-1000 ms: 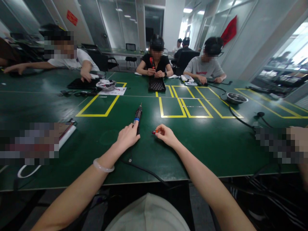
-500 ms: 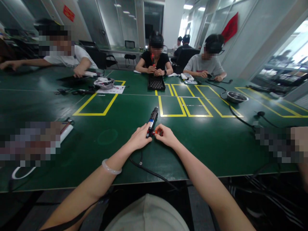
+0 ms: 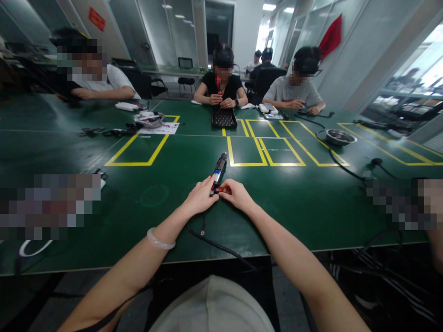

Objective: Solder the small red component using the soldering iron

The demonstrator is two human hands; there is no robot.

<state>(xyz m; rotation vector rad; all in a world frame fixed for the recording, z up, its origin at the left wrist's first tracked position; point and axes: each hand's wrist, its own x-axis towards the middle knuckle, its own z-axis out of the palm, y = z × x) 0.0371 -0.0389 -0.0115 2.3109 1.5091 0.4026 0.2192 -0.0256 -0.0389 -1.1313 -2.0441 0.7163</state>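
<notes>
On the green table lies a slim black hand-held tool [image 3: 221, 162] with a narrow grey tip and a blue and silver label, its tip pointing away from me. My left hand [image 3: 200, 196] is closed around its near end from the left, thumb along the bottom. At the right side of that end, my right hand [image 3: 238, 193] pinches a small orange-handled tool [image 3: 224, 189], whose front end meets the black tool. The fingers partly cover both the orange piece and the spot where they touch. A black cable [image 3: 221, 249] runs beneath my left wrist toward the table's edge.
Yellow tape rectangles [image 3: 247, 164] mark the green table [image 3: 166, 175]. Across it, a person works over a black tray [image 3: 224, 127]; others sit either side. A metal bowl [image 3: 341, 137] stands at right, and a wrapped bundle [image 3: 148, 119] lies at left.
My right hand has shifted slightly left, closer to the black tool, with the orange-handled piece. My left hand stays put. The person at far left has drawn their arms in.
</notes>
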